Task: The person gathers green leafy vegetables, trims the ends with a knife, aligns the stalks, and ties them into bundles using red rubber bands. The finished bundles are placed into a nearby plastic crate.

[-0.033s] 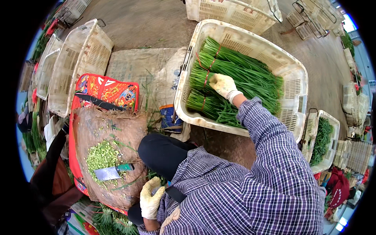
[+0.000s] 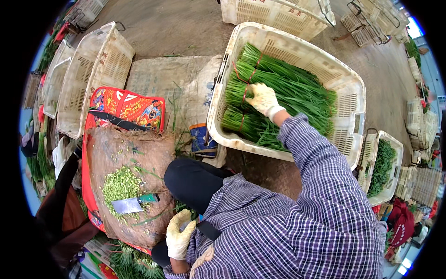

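Observation:
Green leafy bundles (image 2: 302,88), tied with red bands, lie in a white plastic crate (image 2: 251,29). My right hand (image 2: 263,100), in a pale glove, rests on them, fingers curved and apart, tips by a red band. My left hand (image 2: 180,235), also gloved, is low by my lap beside a rough wooden block (image 2: 107,142), fingers loosely curled away from the thumb, nothing visible between them. On the block lie chopped green bits (image 2: 118,183) and a cleaver (image 2: 125,206) with a green handle.
White crates stand at left (image 2: 90,81), behind (image 2: 274,11) and at right (image 2: 392,172). A red patterned pad (image 2: 139,109) is under the block. A worn sack (image 2: 158,69) covers part of the floor. Leafy greens (image 2: 125,258) lie at the bottom left.
My right hand has shifted slightly leftward on the bundles, its fingers spreading a little. My left hand has not visibly moved.

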Demonstrator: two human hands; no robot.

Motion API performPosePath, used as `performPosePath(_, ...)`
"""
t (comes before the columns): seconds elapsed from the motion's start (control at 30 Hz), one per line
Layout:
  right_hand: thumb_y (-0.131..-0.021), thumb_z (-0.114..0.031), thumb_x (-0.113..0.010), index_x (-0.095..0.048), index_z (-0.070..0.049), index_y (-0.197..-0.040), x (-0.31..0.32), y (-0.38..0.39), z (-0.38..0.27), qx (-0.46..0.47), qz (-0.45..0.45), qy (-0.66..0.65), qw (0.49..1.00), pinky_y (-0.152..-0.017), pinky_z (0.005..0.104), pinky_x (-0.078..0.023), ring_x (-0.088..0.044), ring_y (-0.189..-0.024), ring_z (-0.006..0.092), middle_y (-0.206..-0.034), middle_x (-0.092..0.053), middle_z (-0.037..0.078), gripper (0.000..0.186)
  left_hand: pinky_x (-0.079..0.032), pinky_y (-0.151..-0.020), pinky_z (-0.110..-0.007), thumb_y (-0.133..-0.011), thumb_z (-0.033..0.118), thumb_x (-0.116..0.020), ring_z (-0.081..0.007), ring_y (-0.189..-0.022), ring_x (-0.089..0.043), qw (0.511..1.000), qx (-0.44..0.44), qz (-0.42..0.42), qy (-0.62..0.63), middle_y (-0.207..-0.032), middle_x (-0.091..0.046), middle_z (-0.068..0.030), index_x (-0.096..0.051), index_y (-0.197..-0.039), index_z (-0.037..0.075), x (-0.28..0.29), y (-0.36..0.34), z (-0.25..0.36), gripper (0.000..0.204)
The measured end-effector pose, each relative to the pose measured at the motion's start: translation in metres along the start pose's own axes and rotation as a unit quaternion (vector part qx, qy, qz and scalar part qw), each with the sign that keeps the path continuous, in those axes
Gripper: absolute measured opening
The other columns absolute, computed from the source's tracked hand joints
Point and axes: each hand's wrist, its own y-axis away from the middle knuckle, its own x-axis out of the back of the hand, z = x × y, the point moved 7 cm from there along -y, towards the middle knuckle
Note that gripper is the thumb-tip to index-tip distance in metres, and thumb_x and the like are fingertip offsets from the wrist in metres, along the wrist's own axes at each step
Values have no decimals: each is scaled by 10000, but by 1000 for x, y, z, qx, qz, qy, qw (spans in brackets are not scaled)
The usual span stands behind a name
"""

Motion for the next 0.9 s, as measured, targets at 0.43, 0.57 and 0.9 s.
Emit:
performPosePath(0.43,-620,-406,-790,-344,-27,-1382,13,-8,-24,45,63,169,983,-798,404,-467,-526,-1037,299,-1145,-543,162,960,-463,-914,-316,-804,83,-706,-193,-1023,-585,999,-26,-15,-27,-1104,-615,-122,-537,-1190,-32,-3,4,6,437)
performPosePath(0.57,-556,-376,-850,-404,-96,-1326,140,32,-23,42,234,-24,971,-905,410,-452,-524,-1062,336,-1151,-536,194,933,-464,-911,-327,-760,162,-768,-204,-1020,-601,999,-38,-9,-31,-1086,-636,-123,-565,-1170,-27,-10,3,7,495)
performPosePath(0.9,-675,-289,-842,-466,21,-1250,396,189,62,25,562,-210,800,-900,366,-469,-550,-1064,238,-1189,-552,124,754,-470,-912,-335,-764,163,-768,-219,-1021,-603,994,-90,-47,-38,-1087,-636,-152,-555,-1174,-46,-23,4,12,507)
